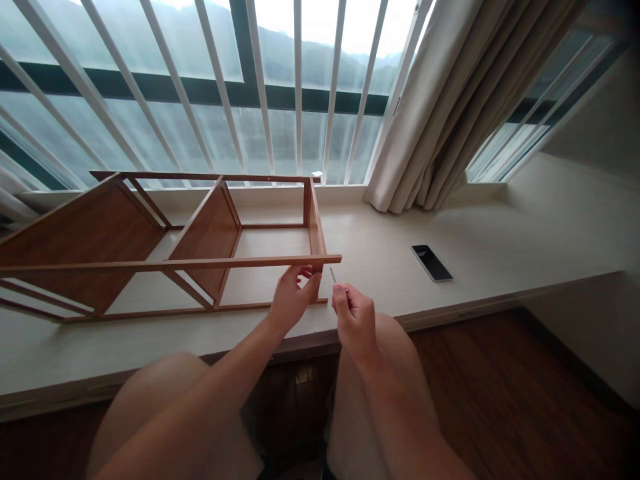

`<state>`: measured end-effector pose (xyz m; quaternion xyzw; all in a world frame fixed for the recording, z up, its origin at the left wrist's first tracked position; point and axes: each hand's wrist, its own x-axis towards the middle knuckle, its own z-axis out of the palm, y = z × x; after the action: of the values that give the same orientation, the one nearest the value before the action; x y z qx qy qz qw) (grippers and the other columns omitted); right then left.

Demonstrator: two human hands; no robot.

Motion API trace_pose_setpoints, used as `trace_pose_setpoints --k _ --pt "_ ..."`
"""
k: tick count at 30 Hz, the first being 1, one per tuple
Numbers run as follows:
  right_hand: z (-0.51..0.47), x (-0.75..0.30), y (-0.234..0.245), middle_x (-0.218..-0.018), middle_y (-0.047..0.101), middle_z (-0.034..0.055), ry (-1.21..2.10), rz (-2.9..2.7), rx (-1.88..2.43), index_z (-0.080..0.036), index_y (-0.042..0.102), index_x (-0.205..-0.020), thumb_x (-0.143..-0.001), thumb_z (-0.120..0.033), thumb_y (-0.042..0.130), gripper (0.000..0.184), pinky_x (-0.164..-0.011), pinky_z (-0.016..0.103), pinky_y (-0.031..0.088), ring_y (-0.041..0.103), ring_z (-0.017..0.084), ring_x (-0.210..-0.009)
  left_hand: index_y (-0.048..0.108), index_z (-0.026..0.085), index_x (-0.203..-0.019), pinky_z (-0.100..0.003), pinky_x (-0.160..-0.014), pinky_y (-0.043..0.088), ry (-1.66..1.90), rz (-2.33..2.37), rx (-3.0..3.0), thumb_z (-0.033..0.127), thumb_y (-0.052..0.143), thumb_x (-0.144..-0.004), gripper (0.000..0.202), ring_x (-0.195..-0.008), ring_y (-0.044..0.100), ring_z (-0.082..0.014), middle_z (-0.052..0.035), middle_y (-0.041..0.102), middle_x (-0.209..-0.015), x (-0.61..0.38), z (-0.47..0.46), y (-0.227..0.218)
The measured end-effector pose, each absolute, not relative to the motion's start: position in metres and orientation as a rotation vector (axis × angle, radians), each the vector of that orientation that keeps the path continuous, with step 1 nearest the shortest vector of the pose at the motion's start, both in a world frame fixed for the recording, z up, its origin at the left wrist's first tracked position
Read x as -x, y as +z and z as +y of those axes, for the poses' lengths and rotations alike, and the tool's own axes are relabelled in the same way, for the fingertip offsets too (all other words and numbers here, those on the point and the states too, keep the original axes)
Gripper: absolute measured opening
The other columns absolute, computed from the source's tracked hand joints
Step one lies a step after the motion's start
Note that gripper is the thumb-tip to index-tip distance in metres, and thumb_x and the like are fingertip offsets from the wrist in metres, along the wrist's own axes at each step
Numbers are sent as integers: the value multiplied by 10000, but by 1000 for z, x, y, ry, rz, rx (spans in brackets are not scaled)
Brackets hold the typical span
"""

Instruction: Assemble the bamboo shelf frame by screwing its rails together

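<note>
Your right hand (pixel 356 321) pinches a thin rod (pixel 333 275) (angled up-left) just beside the shelf (pixel 209 233), whose right end your left hand (pixel 293 295) grasps.

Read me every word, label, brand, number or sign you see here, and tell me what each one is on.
No readable text anywhere.
Brown wooden shelf frame: no lettering visible.
Black-screened rectangular phone: no words or numbers readable; any small marking is too small to make out.
Thin grey metal rod in the right hand: too small to tell whether anything is marked on it.
</note>
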<state>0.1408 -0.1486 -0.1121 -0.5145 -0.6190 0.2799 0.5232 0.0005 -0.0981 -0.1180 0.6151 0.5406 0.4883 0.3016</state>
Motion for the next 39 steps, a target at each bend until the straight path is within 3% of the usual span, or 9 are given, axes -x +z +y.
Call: trace_pose_setpoints --k 11,16,21,39 --pt "-160 -141 -110 -536 334 -65 638 -1578 1149 -205 373 -610 -972 -342 455 396 -532 256 251 340 90 -501 635 194 -811 -307 -766 421 1240 1367 -1830 332 580 -873 161 -774 542 -159 -12 634 -800 0 -117 -121" --pt "-163 -139 -108 -529 348 -63 542 -1642 1150 -205 377 -597 -963 -315 471 393 -528 251 260 341 88 -490 626 205 -931 -303 -781 425 1254 1260 -1804 293 582 -875 114 -812 562 -161 -15 645 -856 2 -117 -122" --pt "-163 -136 -106 -517 412 -47 452 -1679 1187 -204 399 -568 -962 -320 468 417 -523 258 266 356 93 -482 519 226 -1124 -301 -771 439 1310 1198 -1712 299 594 -874 271 -803 574 -156 -3 623 -882 1 -117 -127" --pt "-162 -133 -95 -547 550 -5 218 -1844 1305 -201 484 -593 -985 -327 427 415 -572 270 292 438 110 -496 540 227 -1107 -271 -719 424 1262 1147 -1628 251 589 -854 259 -819 577 -150 -7 624 -902 1 -115 -129"
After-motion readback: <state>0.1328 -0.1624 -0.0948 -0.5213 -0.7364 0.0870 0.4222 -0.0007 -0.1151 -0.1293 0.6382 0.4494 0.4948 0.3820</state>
